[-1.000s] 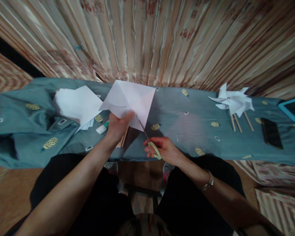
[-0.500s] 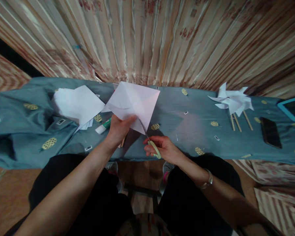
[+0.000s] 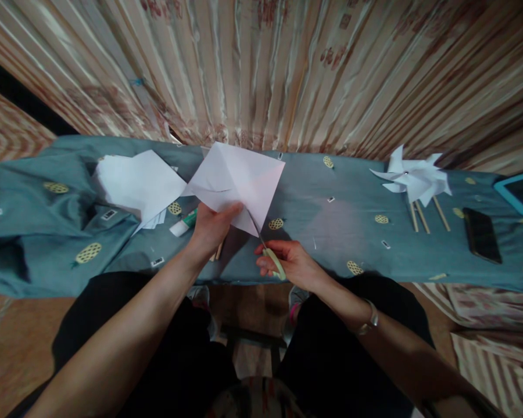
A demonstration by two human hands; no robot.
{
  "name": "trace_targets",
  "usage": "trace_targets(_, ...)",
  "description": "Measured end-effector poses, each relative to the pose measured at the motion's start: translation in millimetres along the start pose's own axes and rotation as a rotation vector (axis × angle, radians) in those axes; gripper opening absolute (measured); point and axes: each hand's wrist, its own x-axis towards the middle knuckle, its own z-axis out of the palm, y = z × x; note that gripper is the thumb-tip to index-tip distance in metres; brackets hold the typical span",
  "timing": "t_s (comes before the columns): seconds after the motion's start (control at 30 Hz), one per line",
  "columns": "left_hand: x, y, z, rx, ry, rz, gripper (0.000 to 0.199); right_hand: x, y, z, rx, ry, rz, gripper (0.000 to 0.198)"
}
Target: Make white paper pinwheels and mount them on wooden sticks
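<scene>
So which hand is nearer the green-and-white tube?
Left: the left hand, holding white paper, is just right of the tube; the right hand, holding scissors, is farther right.

Paper (image 3: 244, 174) white, scissors handle (image 3: 275, 265) pale green. Cloth (image 3: 300, 197) teal, yellow pineapples. Curtain (image 3: 261, 69) beige, reddish prints. Pinwheels (image 3: 418, 181) white, phone (image 3: 482, 235) black.

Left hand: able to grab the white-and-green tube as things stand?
Probably not: the left hand grips the white paper sheet and would likely have to let go. The white-and-green tube lies close by, partly hidden behind that hand.
</scene>
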Motion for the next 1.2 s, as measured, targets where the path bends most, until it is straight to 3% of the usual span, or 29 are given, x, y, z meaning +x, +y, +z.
trace_targets(0.47, -5.2, 0.0, 3.7, -0.002, -0.026, -0.067, 0.033, 0.1, -2.1, -0.1, 0.002, 0.010, -0.008, 0.044)
trace_targets(1.2, -7.6, -2.6, 4.5, -0.025, -0.056, -0.054, 0.037, 0.9, -4.2, 2.3, 0.038, 0.058, 0.015, 0.050)
